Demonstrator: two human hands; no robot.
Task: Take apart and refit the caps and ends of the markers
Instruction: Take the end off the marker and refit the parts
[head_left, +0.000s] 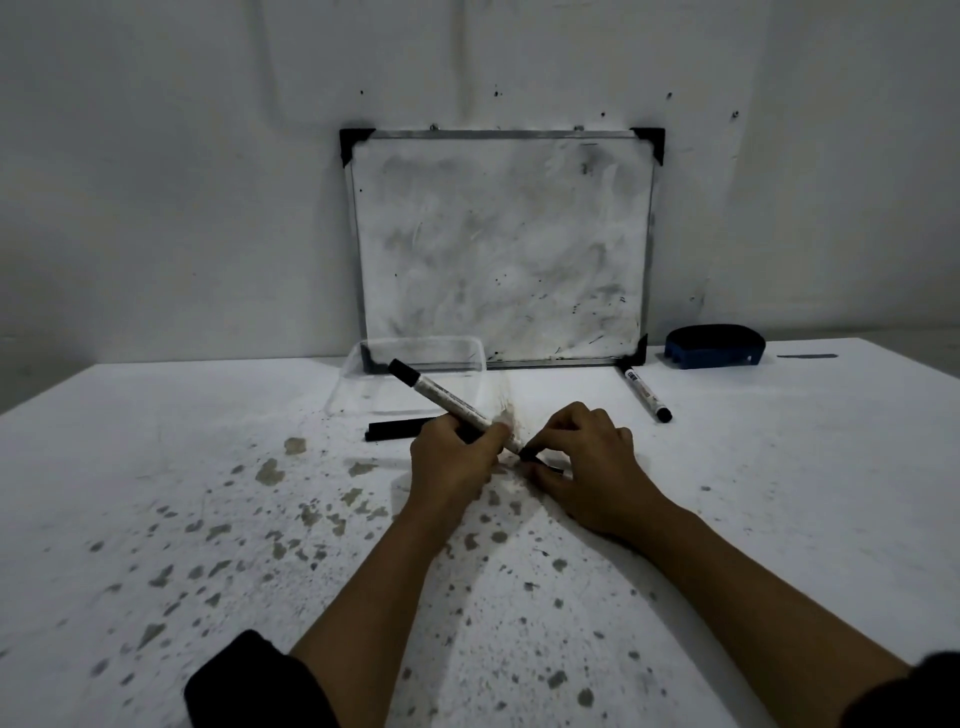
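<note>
My left hand (457, 457) grips a white marker (441, 397) by its lower barrel; the marker slants up to the left, with its black end at the top. My right hand (587, 457) pinches the marker's black tip end (527, 454) between thumb and forefinger, just above the table. A black cap (397, 428) lies flat on the table behind my left hand. A second white marker (647, 392) with black ends lies to the right, below the whiteboard's corner.
A clear plastic tray (467, 353) sits behind the marker. A smudged whiteboard (501, 249) leans on the wall. A blue eraser (714, 347) rests at the back right. The white table (208, 467) is stained with grey spots.
</note>
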